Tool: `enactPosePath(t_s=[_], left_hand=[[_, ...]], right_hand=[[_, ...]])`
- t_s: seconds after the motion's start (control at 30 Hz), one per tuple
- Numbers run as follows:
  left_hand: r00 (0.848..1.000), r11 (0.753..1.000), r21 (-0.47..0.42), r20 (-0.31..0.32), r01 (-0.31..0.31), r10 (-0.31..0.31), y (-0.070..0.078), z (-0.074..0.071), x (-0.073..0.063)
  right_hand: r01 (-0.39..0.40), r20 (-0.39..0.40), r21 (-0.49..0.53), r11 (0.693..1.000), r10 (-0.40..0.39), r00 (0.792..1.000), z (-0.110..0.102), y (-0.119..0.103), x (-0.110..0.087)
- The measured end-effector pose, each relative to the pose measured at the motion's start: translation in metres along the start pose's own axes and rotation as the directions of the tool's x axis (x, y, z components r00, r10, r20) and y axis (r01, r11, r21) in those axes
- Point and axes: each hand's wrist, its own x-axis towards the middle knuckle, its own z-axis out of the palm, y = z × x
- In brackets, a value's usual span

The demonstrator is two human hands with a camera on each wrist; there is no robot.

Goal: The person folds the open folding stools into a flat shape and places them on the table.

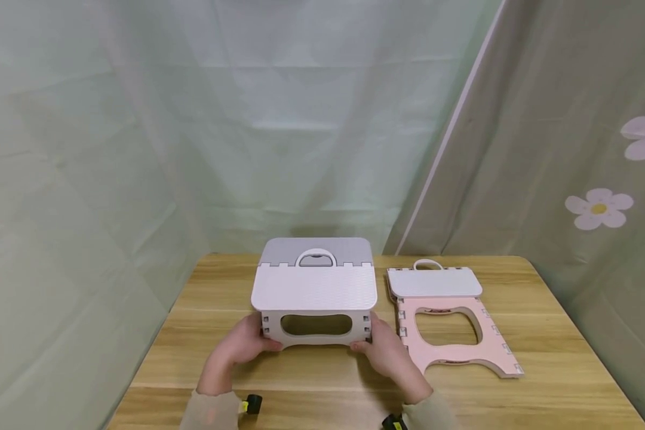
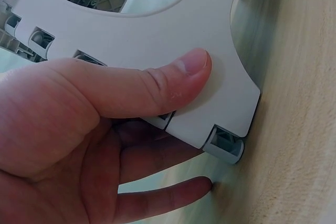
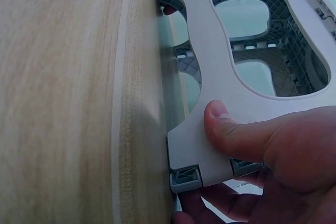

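Note:
An unfolded folding step stool [image 1: 314, 288] with a white-and-grey top and a white loop handle stands on the wooden table. My left hand [image 1: 245, 341] grips its left front leg. In the left wrist view the thumb [image 2: 178, 80] presses the white front panel [image 2: 131, 40], while the other fingers go behind the leg. On the opposite side my right hand [image 1: 387, 349] holds the right front leg, its thumb [image 3: 231, 132] on the front panel and fingers curled behind the edge. The leg ends are at or near the tabletop; exact contact cannot be told.
To the right, a pink folding stool [image 1: 451, 352] with a white top section [image 1: 435, 282] lies folded flat on the table [image 1: 301, 397]. Pale curtains [image 1: 322, 119] hang behind the table, with a grey flowered curtain [image 1: 527, 149] at the right.

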Motion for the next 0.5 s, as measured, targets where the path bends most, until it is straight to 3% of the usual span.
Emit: enactPosePath(t_s=[0.5], left_hand=[[1.000,0.999,0.030,-0.014,0.014,-0.014,-0.0012,0.0030,0.0023]], right_hand=[[-0.002,-0.001,-0.004,1.000,0.002,1.000,0.0007,0.0013,0.0009]])
